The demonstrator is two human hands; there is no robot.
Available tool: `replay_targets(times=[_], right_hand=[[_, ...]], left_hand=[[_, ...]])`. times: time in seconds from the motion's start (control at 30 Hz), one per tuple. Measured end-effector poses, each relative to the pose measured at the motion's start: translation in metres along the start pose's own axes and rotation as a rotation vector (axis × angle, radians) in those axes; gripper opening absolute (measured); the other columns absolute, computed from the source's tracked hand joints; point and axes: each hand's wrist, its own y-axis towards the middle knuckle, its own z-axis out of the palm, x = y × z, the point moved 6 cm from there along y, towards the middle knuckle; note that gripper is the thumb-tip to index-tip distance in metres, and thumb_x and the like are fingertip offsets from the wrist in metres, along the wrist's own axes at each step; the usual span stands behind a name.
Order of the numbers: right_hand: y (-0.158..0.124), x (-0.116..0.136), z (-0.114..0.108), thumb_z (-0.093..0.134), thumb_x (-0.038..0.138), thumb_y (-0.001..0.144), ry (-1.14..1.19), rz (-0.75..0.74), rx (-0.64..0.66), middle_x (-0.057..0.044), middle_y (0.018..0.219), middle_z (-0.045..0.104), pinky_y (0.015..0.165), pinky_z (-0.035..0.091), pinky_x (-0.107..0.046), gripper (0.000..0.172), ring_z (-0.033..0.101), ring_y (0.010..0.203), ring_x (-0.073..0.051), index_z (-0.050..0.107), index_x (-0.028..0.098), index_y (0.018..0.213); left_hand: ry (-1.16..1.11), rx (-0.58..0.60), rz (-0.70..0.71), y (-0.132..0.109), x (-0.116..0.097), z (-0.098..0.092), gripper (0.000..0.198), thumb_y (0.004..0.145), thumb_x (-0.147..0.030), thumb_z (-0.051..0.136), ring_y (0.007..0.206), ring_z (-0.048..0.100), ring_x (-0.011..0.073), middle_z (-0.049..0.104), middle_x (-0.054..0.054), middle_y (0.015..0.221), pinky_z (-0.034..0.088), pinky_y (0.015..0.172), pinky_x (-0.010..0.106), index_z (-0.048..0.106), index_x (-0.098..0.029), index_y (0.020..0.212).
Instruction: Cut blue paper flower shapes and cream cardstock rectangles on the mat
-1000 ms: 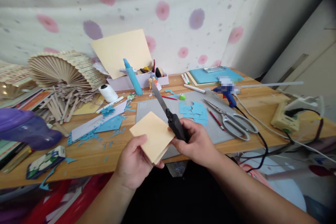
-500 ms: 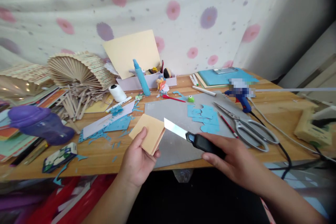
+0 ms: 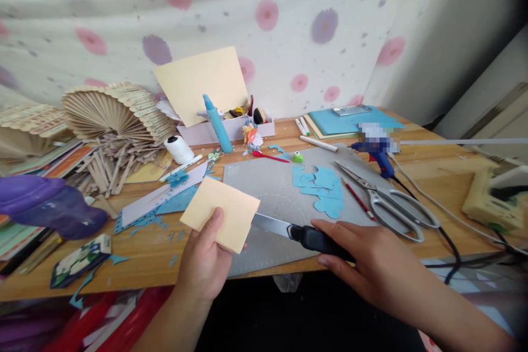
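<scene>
My left hand [image 3: 208, 258] grips a folded piece of cream paper [image 3: 225, 209], thumb on its upper face and fingers beneath. In my right hand [image 3: 358, 253] is a black-handled utility knife [image 3: 313, 239], its blade stretched out to the left. The blade's tip meets the paper's right edge; whether it sits inside the fold I cannot tell. Beneath both lies a grey cutting mat [image 3: 272, 179]. Cut blue paper pieces [image 3: 319, 187] rest on the mat, near large grey-handled scissors [image 3: 383, 198] and a red pencil [image 3: 358, 198].
A blue glue gun [image 3: 379, 157] with its cord is at the right, beside a power strip [image 3: 493, 203]. At the left stand a purple bottle [image 3: 53, 206], a white thread spool [image 3: 179, 149] and a wooden-stick fan [image 3: 111, 113]. Blue scraps [image 3: 148, 223] litter the table.
My left hand has shifted slightly left and turned the folded paper so its upper face shows more. The knife blade has dropped from above the paper's corner to its right edge.
</scene>
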Motion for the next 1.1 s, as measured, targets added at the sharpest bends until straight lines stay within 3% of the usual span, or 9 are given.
replay_targets(times=[0.13,0.27,0.47,0.67,0.83,0.97,1.1], right_hand=[[0.004,0.004,0.000,0.052,0.029,0.093,-0.003,0.002,0.009,-0.012,0.104,0.075,0.072,0.060,-0.039,0.038,0.074,0.082,-0.026,0.058,0.019,0.129],[0.005,0.006,-0.001,0.053,0.029,0.093,0.052,0.017,0.065,-0.010,0.102,0.075,0.075,0.059,-0.036,0.037,0.073,0.083,-0.024,0.058,0.020,0.128],[-0.003,-0.002,-0.007,0.051,0.033,0.094,0.074,0.048,0.083,-0.005,0.109,0.074,0.073,0.058,-0.037,0.038,0.073,0.080,-0.022,0.053,0.028,0.132],[0.000,0.007,-0.010,0.053,0.034,0.093,0.033,0.030,0.068,-0.005,0.102,0.075,0.068,0.057,-0.036,0.035,0.072,0.076,-0.023,0.056,0.027,0.127],[0.007,0.014,-0.011,0.057,0.034,0.091,-0.028,0.031,0.064,-0.005,0.090,0.074,0.065,0.054,-0.034,0.033,0.071,0.073,-0.023,0.059,0.024,0.123],[0.011,0.021,-0.012,0.056,0.034,0.092,-0.051,0.022,0.057,-0.004,0.086,0.073,0.062,0.052,-0.033,0.031,0.071,0.070,-0.022,0.059,0.022,0.121],[0.012,0.028,-0.013,0.057,0.034,0.091,-0.114,0.004,0.014,-0.005,0.084,0.072,0.055,0.048,-0.032,0.031,0.070,0.067,-0.023,0.060,0.020,0.118]], left_hand=[[0.017,0.011,0.058,-0.003,-0.003,-0.001,0.048,0.064,-0.028,0.087,0.064,0.068,0.0176,0.072,-0.001,0.086,0.055,0.040,0.023,0.066,-0.022,0.107],[0.014,0.029,0.070,-0.003,-0.005,-0.001,0.047,0.063,-0.026,0.087,0.065,0.069,0.0187,0.072,-0.002,0.085,0.055,0.042,0.023,0.066,-0.023,0.105],[-0.068,-0.043,-0.158,0.007,0.001,-0.005,0.009,0.089,-0.023,0.059,0.043,0.056,0.0135,0.068,0.000,0.071,0.050,0.035,0.026,0.064,-0.017,0.091],[-0.077,-0.040,-0.224,0.005,0.003,-0.002,0.025,0.097,-0.024,0.043,0.041,0.053,0.0125,0.064,0.002,0.061,0.048,0.036,0.025,0.064,-0.013,0.091],[-0.031,0.024,-0.116,0.001,0.002,-0.006,0.012,0.087,-0.025,0.062,0.046,0.057,0.0139,0.070,0.003,0.073,0.052,0.038,0.027,0.064,-0.015,0.094],[0.036,0.054,0.007,-0.005,-0.003,-0.006,0.041,0.069,-0.030,0.082,0.063,0.067,0.0199,0.072,0.000,0.086,0.055,0.040,0.029,0.064,-0.022,0.105],[0.064,0.028,0.084,-0.009,-0.007,-0.004,0.050,0.064,-0.028,0.086,0.071,0.070,0.0219,0.072,-0.002,0.087,0.056,0.042,0.025,0.065,-0.025,0.108]])
